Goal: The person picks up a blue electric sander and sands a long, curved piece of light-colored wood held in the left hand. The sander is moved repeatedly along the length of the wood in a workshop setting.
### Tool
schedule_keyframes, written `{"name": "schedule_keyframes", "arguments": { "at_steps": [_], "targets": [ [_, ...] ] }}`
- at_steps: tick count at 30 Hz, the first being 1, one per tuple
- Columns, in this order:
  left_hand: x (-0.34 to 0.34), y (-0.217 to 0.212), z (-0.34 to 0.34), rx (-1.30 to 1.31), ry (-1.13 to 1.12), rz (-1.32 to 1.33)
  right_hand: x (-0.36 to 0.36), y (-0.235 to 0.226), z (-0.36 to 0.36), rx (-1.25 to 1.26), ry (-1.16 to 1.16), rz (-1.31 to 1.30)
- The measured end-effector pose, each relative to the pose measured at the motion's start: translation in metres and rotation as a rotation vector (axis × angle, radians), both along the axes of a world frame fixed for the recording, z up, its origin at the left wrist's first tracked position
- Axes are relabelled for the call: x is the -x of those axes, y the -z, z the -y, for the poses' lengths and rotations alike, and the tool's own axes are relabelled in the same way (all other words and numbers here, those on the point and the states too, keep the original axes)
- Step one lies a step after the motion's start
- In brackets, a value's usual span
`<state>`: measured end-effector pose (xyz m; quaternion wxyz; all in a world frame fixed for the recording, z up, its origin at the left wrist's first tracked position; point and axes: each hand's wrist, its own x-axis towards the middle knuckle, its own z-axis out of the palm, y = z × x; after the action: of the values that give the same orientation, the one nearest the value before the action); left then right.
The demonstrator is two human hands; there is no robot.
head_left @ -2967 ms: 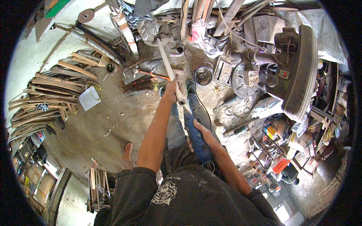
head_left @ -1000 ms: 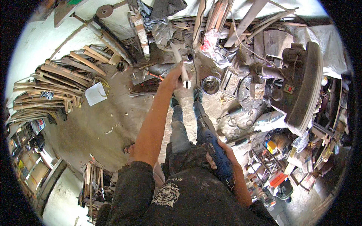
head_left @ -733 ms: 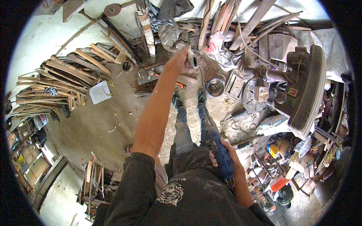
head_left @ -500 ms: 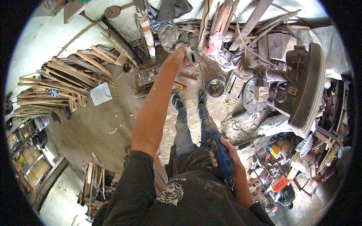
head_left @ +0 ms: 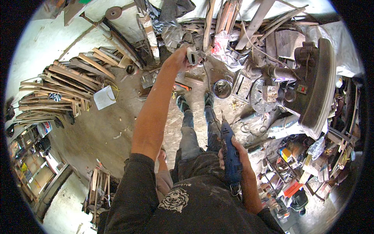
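The left hand is reaching out at arm's length, gripping a pale piece by the leaning boards, while the right hand is clutching the blue drill low by the hip, bit pointing forward, safely clear.

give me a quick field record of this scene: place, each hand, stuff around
place: cluttered workshop, dusty concrete floor
left hand: arm stretched forward, closed on a small pale object among leaning planks; what it is, cannot tell
right hand: low by the hip, gripping a blue power drill, bit pointing forward
feet: dark shoes on the floor
left side: stack of wooden slats, white sheet
right side: big dark machine, round metal tin
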<state>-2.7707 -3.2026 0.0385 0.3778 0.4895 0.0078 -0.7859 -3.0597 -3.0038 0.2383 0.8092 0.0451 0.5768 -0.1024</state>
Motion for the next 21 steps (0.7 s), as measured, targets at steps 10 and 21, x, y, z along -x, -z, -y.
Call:
{"name": "schedule_keyframes", "arguments": {
  "at_steps": [10,21],
  "targets": [
    [0.058,0.031,-0.097,-0.246,-0.049,0.142,-0.010,0.009,-0.012,-0.053,0.041,0.126],
    [0.103,0.054,-0.141,-0.282,-0.093,0.166,-0.019,0.030,-0.026,-0.115,-0.058,0.038]
  ]
}}
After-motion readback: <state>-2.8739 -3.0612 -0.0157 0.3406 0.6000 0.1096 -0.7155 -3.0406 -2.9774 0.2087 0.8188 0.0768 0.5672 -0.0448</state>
